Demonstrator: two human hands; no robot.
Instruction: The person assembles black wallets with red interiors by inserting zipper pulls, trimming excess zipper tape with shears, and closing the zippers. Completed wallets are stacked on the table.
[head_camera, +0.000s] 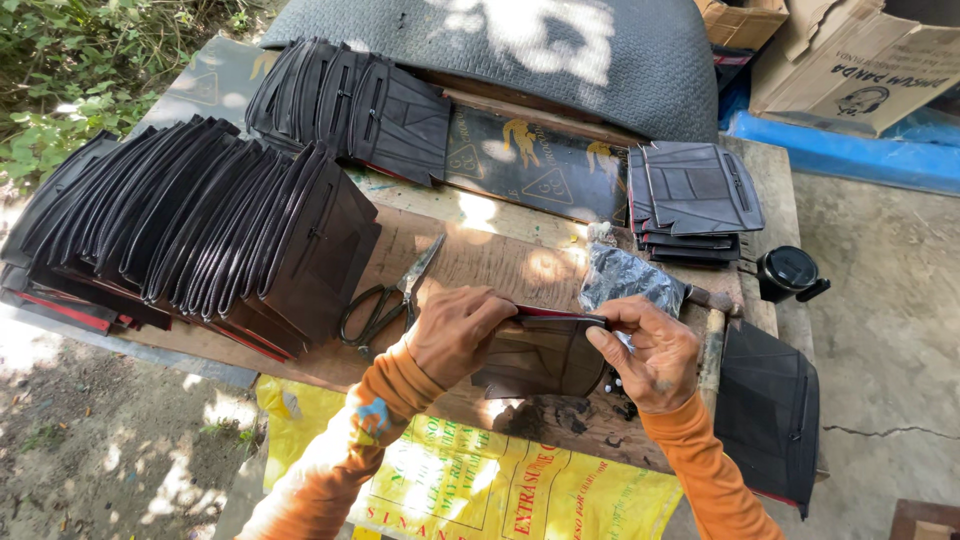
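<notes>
Between both hands (560, 340), dark wallet piece (540, 355)

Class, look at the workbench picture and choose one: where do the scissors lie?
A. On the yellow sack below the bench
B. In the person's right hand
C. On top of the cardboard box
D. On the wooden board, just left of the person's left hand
D: the scissors lie flat on the wooden board, beside the left hand, while both hands pinch a dark folded piece.
</notes>
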